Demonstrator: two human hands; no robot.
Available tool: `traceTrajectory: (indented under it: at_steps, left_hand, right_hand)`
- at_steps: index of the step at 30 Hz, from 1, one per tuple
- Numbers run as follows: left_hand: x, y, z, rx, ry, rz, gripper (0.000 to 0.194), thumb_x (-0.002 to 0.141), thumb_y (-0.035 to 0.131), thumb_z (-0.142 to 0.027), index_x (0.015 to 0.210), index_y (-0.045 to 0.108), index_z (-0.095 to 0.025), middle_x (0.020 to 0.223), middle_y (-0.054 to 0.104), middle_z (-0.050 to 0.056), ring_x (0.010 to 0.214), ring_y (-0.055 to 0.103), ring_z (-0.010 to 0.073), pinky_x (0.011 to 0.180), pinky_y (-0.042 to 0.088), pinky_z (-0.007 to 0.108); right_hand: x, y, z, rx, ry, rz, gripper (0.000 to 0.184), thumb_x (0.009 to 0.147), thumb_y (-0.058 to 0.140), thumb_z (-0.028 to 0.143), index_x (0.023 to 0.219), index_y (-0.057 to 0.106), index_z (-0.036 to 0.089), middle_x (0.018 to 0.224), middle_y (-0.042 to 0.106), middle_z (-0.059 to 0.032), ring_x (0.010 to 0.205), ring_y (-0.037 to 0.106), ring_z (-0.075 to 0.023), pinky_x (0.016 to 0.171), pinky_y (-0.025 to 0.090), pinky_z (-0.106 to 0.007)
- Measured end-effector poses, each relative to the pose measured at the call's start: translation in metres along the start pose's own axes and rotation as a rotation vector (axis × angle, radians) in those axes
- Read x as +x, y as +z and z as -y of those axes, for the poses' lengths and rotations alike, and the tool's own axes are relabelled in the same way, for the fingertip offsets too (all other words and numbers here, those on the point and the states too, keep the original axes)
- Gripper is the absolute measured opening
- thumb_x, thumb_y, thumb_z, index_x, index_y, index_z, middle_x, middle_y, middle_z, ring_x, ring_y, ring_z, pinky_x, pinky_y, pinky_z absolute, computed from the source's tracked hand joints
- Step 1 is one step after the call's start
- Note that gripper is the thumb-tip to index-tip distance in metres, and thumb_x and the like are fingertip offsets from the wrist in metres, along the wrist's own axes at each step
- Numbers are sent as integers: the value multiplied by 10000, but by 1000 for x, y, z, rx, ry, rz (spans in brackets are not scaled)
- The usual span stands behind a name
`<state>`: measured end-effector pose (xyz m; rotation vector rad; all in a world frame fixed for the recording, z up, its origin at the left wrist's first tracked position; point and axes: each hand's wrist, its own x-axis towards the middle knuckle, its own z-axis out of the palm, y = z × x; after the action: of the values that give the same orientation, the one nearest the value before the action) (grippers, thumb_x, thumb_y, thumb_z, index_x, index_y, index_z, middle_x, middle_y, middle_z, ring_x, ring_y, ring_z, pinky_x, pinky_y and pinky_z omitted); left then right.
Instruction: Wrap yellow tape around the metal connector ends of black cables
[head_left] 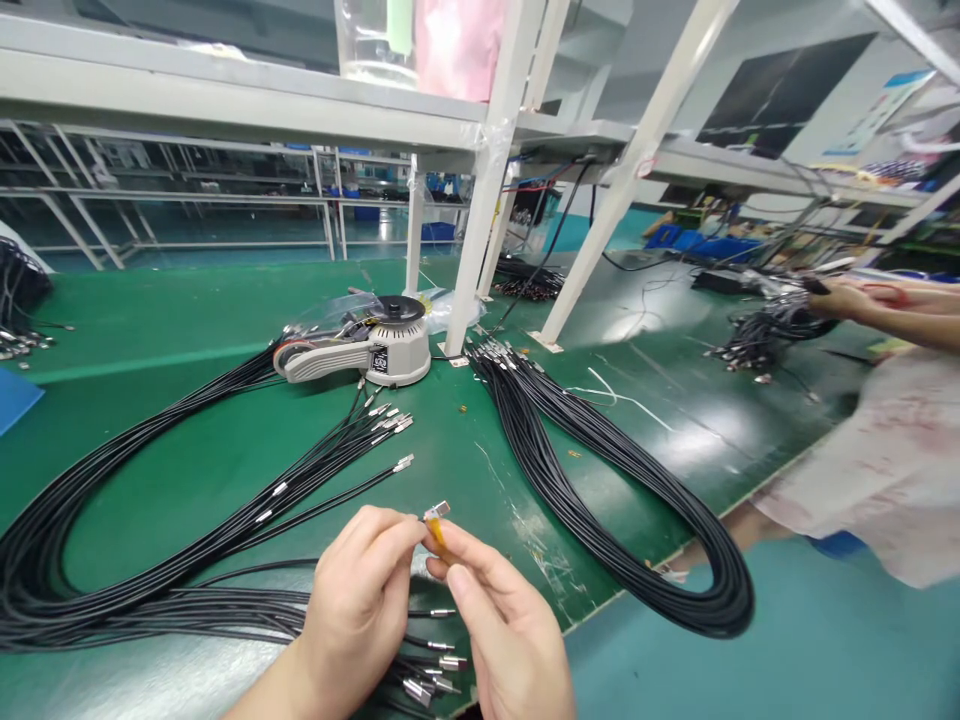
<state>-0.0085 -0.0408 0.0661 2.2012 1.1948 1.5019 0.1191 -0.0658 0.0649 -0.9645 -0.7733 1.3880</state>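
Your left hand [364,585]: closed at a plug's [439,510] base. Your right hand [506,620]: pinching yellow tape [436,532]. Step, apparently: taping; next calls for snug wrapping.

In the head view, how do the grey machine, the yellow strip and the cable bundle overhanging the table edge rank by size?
1. Overhanging cable bundle
2. Grey machine
3. Yellow strip, partly covered

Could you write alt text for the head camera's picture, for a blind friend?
A person's bare left hand and bare right hand hold a small silver metal connector and amber tape strip above a green tabletop. Looped bundles of thin black cables lie on both sides of a round pale-grey plastic machine.
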Motion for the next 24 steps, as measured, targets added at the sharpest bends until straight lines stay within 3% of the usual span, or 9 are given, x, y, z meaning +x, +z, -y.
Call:
traceTrajectory:
  at_steps: [24]
  left_hand:
    - [1, -3, 0, 8, 89, -38, 378, 830, 455, 38, 1113, 567, -185, 863, 617, 46, 760, 566, 119, 662, 489, 221]
  right_hand:
    - [3, 0, 9, -22, 29, 38, 307, 685, 747, 413, 937, 744, 237, 1056, 716, -76, 964, 658, -260, 906, 518, -391]
